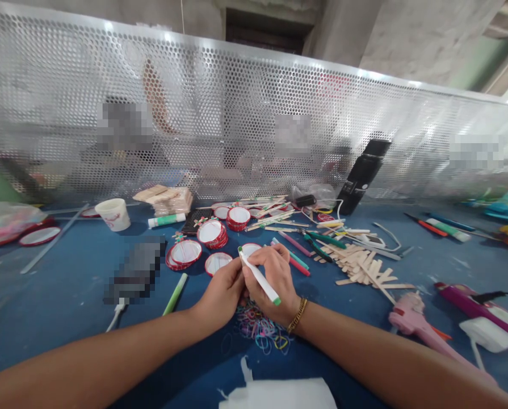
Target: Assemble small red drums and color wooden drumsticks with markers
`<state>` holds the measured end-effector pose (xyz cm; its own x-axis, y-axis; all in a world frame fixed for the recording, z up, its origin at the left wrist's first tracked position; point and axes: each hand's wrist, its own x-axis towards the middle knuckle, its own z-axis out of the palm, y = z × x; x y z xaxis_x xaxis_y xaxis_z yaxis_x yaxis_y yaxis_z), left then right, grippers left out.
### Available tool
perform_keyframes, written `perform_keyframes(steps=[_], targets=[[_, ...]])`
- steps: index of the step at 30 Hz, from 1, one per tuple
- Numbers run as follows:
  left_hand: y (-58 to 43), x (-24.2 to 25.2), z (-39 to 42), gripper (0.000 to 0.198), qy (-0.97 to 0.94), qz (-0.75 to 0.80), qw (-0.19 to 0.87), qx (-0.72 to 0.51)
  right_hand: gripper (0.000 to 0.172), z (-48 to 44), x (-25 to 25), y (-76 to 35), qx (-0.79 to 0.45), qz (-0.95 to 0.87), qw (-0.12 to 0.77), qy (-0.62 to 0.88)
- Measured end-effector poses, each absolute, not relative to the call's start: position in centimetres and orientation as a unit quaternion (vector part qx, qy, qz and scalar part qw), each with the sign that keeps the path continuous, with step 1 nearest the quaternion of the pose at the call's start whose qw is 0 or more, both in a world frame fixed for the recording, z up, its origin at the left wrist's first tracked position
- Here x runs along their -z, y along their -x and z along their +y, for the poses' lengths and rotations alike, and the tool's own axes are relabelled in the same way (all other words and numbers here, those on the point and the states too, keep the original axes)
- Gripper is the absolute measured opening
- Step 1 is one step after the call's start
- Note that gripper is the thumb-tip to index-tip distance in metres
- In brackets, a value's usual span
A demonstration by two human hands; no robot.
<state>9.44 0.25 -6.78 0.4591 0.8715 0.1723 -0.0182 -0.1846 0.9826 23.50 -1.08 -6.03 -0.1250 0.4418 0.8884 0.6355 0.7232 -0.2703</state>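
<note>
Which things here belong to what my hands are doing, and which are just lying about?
Likely in use:
white marker, in the right hand
perhaps the red-rimmed discs and wooden sticks nearby
left hand: any hold hidden

Probably just lying about:
white cup
black bottle

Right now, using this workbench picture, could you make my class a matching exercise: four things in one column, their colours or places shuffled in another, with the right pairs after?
Column one:
1. marker
2. bottle
3. cup
4. small loops

Column two:
A. black
B. many-coloured, in a heap
C. in the right hand
D. white with a reddish design

Right pairs: 1-C, 2-A, 3-D, 4-B
</note>
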Motion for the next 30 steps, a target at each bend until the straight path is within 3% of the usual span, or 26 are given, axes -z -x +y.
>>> perform_keyframes(steps=[11, 23, 30], targets=[[-9.4, 6.8, 0.12, 0.023, -0.644, 0.323, 0.558, -0.412, 0.004, -1.06, 6.06, -23.52, 0.081, -0.749, 0.553, 0.356], [-9.47, 6.33, 0.06, 0.034, -0.645, 0.346, 0.542, -0.412, 0.002, -1.13, 5.72, -23.38, 0.087, -0.73, 0.564, 0.375], [-9.52, 6.43, 0.02, 0.028, -0.64, 0.336, 0.552, -0.415, 0.005, -1.11, 5.9, -23.41, 0.087, -0.739, 0.561, 0.362]])
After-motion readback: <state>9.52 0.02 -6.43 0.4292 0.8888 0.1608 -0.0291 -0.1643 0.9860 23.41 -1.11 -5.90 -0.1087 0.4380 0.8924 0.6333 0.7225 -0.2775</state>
